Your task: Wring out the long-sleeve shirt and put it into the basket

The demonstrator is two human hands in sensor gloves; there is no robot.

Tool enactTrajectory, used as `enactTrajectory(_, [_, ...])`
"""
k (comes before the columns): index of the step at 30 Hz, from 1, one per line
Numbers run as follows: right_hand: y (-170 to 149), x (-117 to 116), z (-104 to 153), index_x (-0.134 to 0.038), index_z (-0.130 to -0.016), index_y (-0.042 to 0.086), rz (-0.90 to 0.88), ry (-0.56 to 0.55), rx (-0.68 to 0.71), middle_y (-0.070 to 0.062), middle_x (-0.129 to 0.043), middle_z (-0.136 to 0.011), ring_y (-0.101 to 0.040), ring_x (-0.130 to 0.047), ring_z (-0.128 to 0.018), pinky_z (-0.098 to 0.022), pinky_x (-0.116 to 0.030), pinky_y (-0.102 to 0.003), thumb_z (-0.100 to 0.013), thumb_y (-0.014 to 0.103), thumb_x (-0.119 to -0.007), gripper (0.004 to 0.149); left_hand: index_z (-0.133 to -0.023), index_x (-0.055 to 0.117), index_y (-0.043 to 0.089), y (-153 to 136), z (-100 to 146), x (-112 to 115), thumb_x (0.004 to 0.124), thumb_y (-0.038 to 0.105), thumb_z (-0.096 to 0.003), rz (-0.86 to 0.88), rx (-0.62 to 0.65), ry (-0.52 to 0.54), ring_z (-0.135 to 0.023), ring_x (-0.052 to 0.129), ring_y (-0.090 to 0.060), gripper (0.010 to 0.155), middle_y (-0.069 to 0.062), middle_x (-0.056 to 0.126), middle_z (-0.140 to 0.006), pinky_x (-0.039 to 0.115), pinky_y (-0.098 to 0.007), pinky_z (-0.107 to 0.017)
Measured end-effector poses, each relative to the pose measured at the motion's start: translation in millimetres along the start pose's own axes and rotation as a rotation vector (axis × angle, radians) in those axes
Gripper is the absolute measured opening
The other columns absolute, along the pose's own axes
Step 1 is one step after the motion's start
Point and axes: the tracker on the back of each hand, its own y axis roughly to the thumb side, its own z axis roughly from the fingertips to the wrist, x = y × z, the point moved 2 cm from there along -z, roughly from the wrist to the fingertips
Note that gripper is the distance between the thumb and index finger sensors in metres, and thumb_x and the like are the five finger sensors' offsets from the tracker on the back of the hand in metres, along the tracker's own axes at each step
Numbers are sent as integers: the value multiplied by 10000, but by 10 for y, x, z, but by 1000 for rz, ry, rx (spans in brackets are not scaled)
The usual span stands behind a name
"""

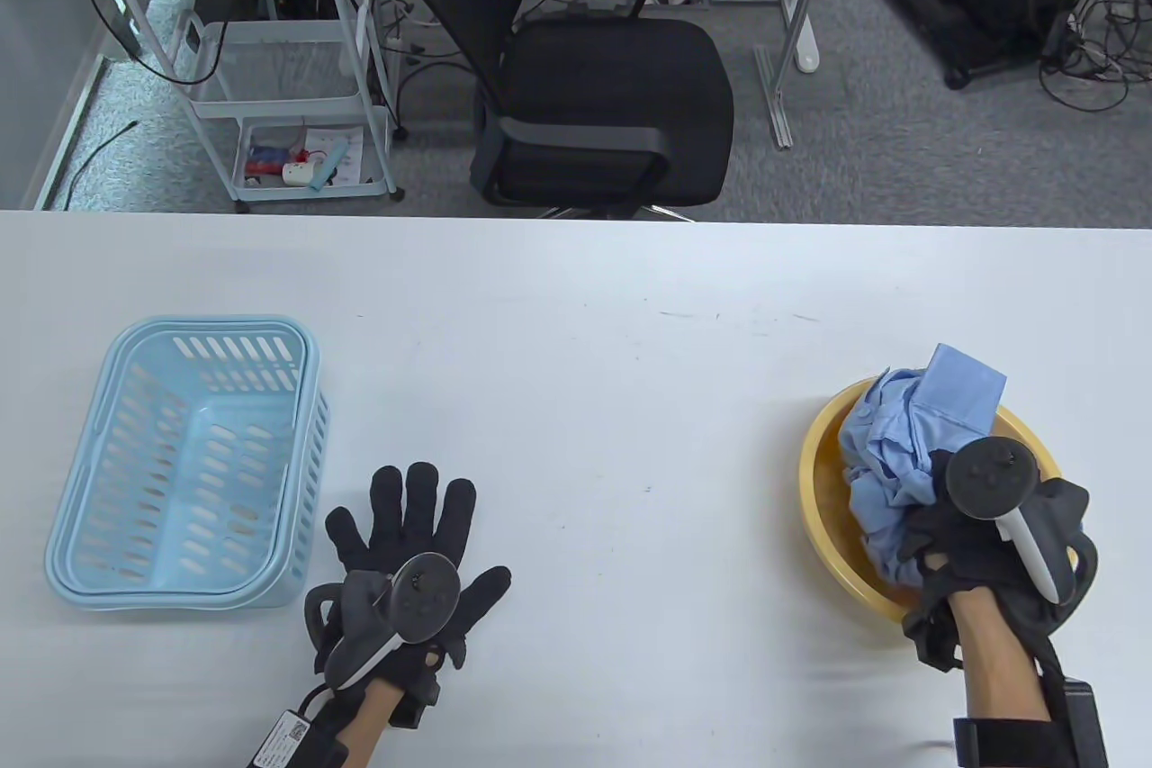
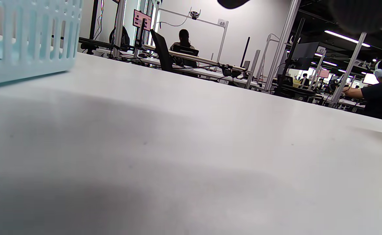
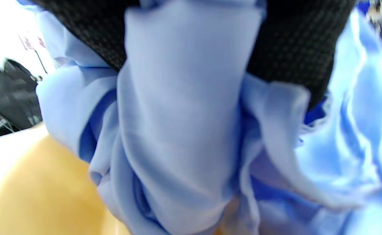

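Here, left to right across the table view:

Basket: one light-blue slotted plastic basket (image 1: pixel 184 462), left of centre, standing upright on the white table (image 1: pixel 576 327) with nothing in it; its slotted wall (image 2: pixel 27 36) also fills the upper left corner of the left wrist view.

Left hand: one gloved left hand (image 1: pixel 414 552), lower left of centre, just right of the basket; it lies palm down on the table with all five fingers spread flat and straight, holding nothing. A tracker sits on its back.

Bowl: one yellow round bowl (image 1: pixel 823 480), lower right of the frame, well apart from the basket.

Shirt: one light-blue long-sleeve shirt (image 1: pixel 909 453), bunched into a crumpled heap inside the bowl, with a folded part sticking up at the far rim.

Right hand: one gloved right hand (image 1: pixel 976 525), at the near right side of the bowl, fingers curled into the bundle of cloth; the right wrist view shows black glove fingers (image 3: pixel 292 49) closed over folds of the blue shirt (image 3: pixel 177 130) above the yellow bowl (image 3: pixel 40 192).

Background: one black office chair (image 1: pixel 594 75) and one white wire cart (image 1: pixel 288 93) beyond the table's far edge, in the upper half of the frame.
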Motion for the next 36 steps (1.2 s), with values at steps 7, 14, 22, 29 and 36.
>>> enactTrajectory(7, [448,723,590,-588,-1024,144,-96,-293,227,-154,-762,-947,-402,-913,-651,-320,-972,-426,-504,233,-927,627,-1147,406,351,-40,27,-94,673,832,-349,72,6,41,-1170,224,-404,969,-20,238,-1219,287,-782,-732])
enactTrajectory(14, [978,832,1097,-565,-1034,163,-250,-417,567,-139,-746,-963,-388,-903,-680,-347,-966,-428,-507,247,-912,637,-1128,491,278,-76,73,-335,732,796,-354,314,64,118,-1164,419,-428,962,-35,406,-1214,375,-762,-747])
enactTrajectory(22, [1392,543,1248,-535,-1048,186,-520,-332,818,-122,-716,-991,-386,-878,-725,-394,-948,-447,-516,248,-888,642,-1125,489,230,8,134,-797,778,834,-334,757,232,184,-955,803,-398,1036,-63,642,-1101,603,-673,-720])
enactTrajectory(29, [1693,215,1264,-521,-1055,212,-636,-208,933,-99,-702,-1010,-377,-861,-761,-432,-934,-458,-519,254,-882,647,-1147,322,172,291,-62,-1319,819,872,-280,1062,338,92,-932,811,-385,1220,-42,578,-1112,635,-650,-724])
enactTrajectory(36, [1844,-1,1263,-518,-1063,230,-801,-49,1019,-81,-700,-1023,-371,-854,-783,-453,-921,-467,-524,263,-881,651,-1138,490,276,519,-273,-1618,925,798,-256,933,396,-16,-823,883,-345,1114,55,759,-971,636,-660,-743])
